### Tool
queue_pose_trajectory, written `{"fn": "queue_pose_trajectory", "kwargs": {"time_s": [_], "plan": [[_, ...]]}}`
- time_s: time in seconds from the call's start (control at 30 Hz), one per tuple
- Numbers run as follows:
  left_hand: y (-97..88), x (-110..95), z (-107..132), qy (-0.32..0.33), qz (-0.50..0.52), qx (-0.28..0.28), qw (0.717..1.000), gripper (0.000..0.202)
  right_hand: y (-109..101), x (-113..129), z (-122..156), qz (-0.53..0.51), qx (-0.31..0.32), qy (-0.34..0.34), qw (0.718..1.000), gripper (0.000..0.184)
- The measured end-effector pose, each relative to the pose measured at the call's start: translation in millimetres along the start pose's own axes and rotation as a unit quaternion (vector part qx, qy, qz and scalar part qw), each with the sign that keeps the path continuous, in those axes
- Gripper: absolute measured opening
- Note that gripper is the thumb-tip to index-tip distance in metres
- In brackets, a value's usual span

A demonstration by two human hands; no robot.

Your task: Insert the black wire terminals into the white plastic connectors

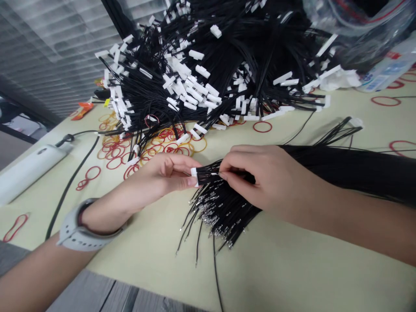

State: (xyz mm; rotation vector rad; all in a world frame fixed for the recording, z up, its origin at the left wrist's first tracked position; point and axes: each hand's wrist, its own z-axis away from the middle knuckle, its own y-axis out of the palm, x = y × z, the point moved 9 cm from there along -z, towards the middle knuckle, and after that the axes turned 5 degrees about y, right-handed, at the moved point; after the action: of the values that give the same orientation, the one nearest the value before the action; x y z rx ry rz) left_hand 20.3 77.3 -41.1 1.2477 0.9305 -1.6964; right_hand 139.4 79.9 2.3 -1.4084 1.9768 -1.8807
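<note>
Between the thumb and fingers of my left hand (pixel 172 175) is a white connector housing (pixel 194 177) with several black wires running out of it to the right. My right hand (pixel 260 173) pinches a thin black wire with a small metal terminal (pixel 214 173) at its tip, close to the housing's wire side. Below both hands fans out a bundle of loose black wires (pixel 221 212), their crimped metal ends pointing left and down. The bundle (pixel 357 171) continues under my right forearm towards the right edge.
A large heap of black wire harnesses (pixel 247 56) with white connectors covers the back of the table (pixel 292 268). Red and yellow rubber bands (pixel 162 141) lie before it. A white power strip (pixel 35 167) is at left, a bottle (pixel 390 69) and clear plastic bag (pixel 364 26) at right.
</note>
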Motion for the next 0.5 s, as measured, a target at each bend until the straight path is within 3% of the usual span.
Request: {"fn": "queue_pose_trajectory", "kwargs": {"time_s": [0.2, 0.33, 0.5], "plan": [[6.3, -5.1, 0.0, 0.025, -0.03, 0.019, 0.999, 0.015, 1.5, 7.6, 0.2, -0.002, -0.012, -0.03, 0.999, 0.017], [2.3, -4.0, 1.4, 0.018, -0.05, -0.012, 0.999, 0.014, 4.6, 8.7, 0.4, 0.003, -0.008, -0.029, 1.0, 0.019], [-1.7, -2.9, -3.1, 0.019, -0.044, -0.017, 0.999, 0.013, 7.7, 0.5, -1.1, -0.091, -0.008, 0.01, 0.996, 0.011]]}}
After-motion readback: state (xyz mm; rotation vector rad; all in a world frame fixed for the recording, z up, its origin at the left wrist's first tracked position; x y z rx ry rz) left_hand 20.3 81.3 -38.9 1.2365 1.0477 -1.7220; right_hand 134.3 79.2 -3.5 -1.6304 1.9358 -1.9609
